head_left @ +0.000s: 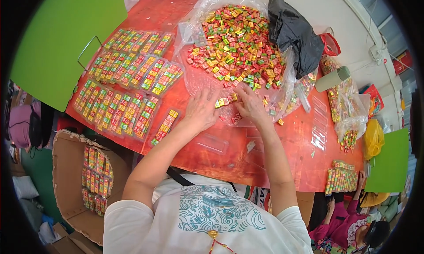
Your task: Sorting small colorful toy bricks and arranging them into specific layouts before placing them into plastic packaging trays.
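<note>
A short row of small wrapped candies (226, 100), red, yellow and green, lies between my two hands at the near edge of a big heap. My left hand (203, 107) is curved around the row's left end, thumb and fingers against it. At the other end, my right hand (251, 106) has its fingers bent in on the candies. A few loose red candies (236, 118) sit just below, beside the right thumb. Behind the hands spreads the heap of wrapped candies (243, 46) on a clear plastic sheet (194, 79).
Filled clear trays (117, 108) cover the red table's (194, 161) left side; one filled strip (165, 127) lies apart. An empty clear tray (214, 143) is near me. A black bag (296, 37) and green bottle (332, 78) stand right. A cardboard box (66, 174) holds packed trays. Another person (340, 221) sits lower right.
</note>
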Demonstrator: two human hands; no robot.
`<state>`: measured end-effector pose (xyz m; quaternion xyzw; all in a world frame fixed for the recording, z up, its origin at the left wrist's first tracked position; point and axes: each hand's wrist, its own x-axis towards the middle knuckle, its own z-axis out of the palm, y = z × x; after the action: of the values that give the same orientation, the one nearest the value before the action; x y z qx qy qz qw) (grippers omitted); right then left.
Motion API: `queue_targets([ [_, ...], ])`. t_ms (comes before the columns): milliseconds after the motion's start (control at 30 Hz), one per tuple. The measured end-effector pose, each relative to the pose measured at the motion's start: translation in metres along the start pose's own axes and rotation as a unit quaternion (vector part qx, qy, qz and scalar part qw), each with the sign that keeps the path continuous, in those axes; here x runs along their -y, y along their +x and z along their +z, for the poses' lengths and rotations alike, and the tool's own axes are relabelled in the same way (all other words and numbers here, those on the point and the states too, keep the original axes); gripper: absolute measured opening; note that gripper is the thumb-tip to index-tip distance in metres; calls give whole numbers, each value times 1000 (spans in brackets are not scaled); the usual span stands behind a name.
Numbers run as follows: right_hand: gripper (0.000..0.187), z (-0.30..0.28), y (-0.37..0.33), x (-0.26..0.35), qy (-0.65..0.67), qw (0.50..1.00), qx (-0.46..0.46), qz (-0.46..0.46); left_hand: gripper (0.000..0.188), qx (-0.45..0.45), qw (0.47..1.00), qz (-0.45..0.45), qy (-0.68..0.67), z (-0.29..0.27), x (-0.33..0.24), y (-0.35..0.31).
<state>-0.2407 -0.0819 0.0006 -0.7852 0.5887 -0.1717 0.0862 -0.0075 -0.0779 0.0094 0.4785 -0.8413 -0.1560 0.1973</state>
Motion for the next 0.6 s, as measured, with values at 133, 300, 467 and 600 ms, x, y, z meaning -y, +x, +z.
queue_targets([
  [133,51,4,8,-3,12,996,-34,-85,65,66,996,-48,20,-8,2,-9],
  [300,45,11,14,-3,-17,996,5,-92,59,81,995,-59,21,-3,6,-2],
  [467,39,18,15,2,35,992,-13,-119,48,122,989,-67,56,0,1,9],
  [600,38,18,15,8,74,994,8,-76,35,110,990,-48,80,7,6,13],
])
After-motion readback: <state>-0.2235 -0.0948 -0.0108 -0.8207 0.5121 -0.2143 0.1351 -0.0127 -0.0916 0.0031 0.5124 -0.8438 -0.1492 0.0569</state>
